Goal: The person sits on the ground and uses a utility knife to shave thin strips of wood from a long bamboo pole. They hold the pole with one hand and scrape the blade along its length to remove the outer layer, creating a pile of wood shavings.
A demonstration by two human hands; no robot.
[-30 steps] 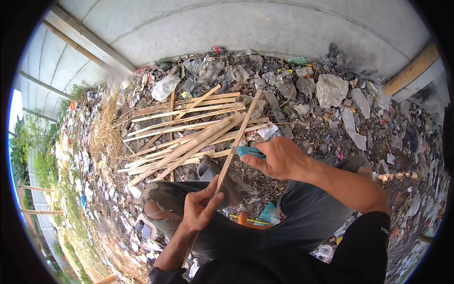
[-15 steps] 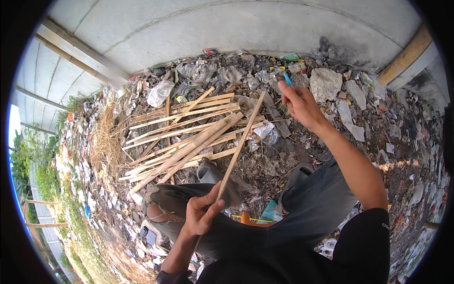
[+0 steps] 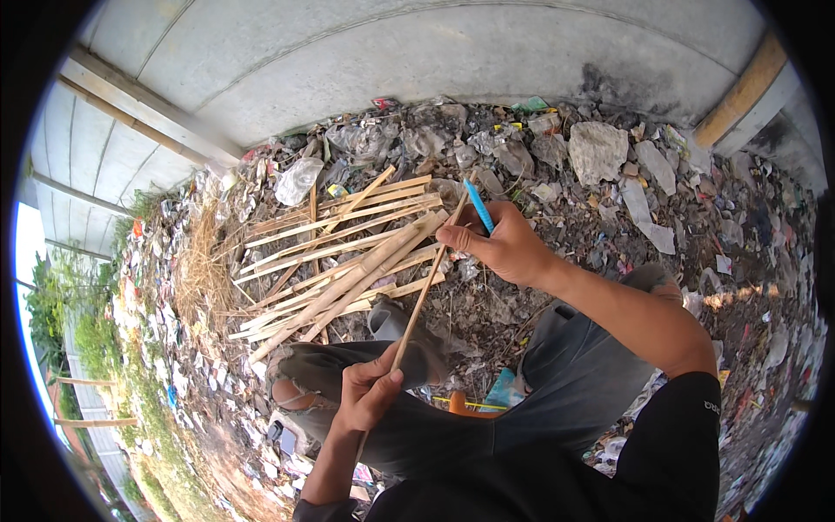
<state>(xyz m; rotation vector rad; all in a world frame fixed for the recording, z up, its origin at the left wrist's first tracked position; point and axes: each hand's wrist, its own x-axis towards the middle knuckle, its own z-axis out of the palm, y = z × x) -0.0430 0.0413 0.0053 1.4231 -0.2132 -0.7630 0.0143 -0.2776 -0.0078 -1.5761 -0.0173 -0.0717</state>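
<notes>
A long, thin bamboo strip (image 3: 420, 304) slants up and away from my lap. Its near part is gripped by my left hand (image 3: 369, 387), closed with the thumb along the strip, above my left thigh. Near the far end, my right hand (image 3: 503, 244) is closed, with thumb and fingertips at the strip. Out of that hand stands a slim blue tool (image 3: 478, 207), held between the fingers; its exact kind does not show. Left of the strip lies a pile of split bamboo strips (image 3: 348, 248), mostly pale, with two wider ones on top.
Litter, plastic scraps and soil (image 3: 522, 300) cover the ground around my bent legs. A large pale rock (image 3: 598, 153) lies at the far right, before a grey concrete wall (image 3: 452, 52). Dry straw (image 3: 204, 261) is left of the pile. Something orange (image 3: 459, 403) shows beneath me.
My right hand has come down and left with the blue tool, from beyond the strip onto its far part. The strip has turned slightly; my left hand keeps its grip.
</notes>
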